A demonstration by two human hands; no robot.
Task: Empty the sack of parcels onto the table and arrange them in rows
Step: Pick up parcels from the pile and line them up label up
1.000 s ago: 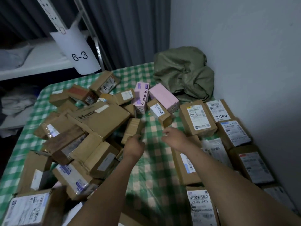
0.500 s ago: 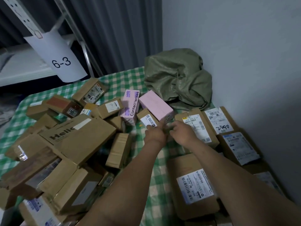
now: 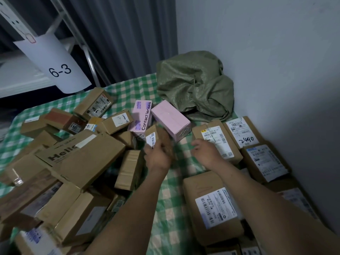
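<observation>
My left hand [image 3: 159,159] grips a small brown parcel [image 3: 156,138] with a white label, lifted and blurred, just in front of the pink box [image 3: 170,119]. My right hand [image 3: 207,150] hovers beside it with loosely curled fingers and nothing in it, close to a labelled parcel [image 3: 215,138]. The crumpled green sack [image 3: 195,85] lies at the back against the wall. Labelled parcels sit in rows along the right: one marked 2490 [image 3: 242,132], another [image 3: 265,162] nearer, and a big one [image 3: 213,208] under my right forearm. A jumbled heap with a "Hello" box [image 3: 82,155] fills the left.
The table has a green checked cloth [image 3: 171,199], bare in a strip between heap and rows. A "Contact lenses" box [image 3: 141,116] leans by the pink box. A grey wall [image 3: 276,61] bounds the right. A metal shelf with a "6-3" sign [image 3: 58,70] stands back left.
Both hands reached forward to the small brown parcel by the pink box. My left hand has taken hold of it and lifted it; my right hand has moved off to the right.
</observation>
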